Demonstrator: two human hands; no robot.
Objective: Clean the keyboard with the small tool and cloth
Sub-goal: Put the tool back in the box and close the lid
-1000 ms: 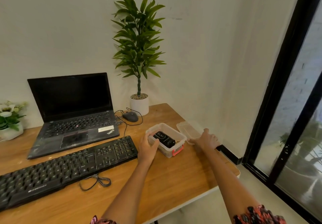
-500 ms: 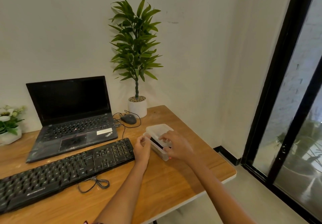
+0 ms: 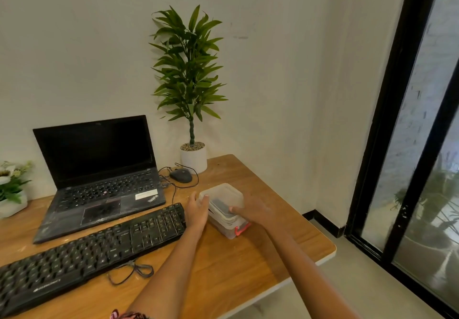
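Note:
A long black keyboard point(image 3: 87, 251) lies across the front left of the wooden desk point(image 3: 236, 269). Right of it stands a small clear plastic box point(image 3: 227, 226) with a red latch. Its clear lid point(image 3: 223, 190) sits on top, and a dark object point(image 3: 219, 205) shows through it. My left hand point(image 3: 197, 210) rests against the box's left side with fairly straight fingers, its thumb at the lid's corner. My right hand point(image 3: 253, 210) grips the lid from the right, its thumb lying across the top. No cloth is in view.
An open black laptop point(image 3: 99, 177) stands behind the keyboard. A mouse point(image 3: 181, 176) and its cable lie beside a tall potted plant point(image 3: 193, 157) at the back. A small flower pot point(image 3: 12, 199) sits far left. The desk's edge runs close to the right of the box.
My right hand picked the lid up from the desk right of the box, carried it left and set it on the box. My left hand stayed at the box's left side.

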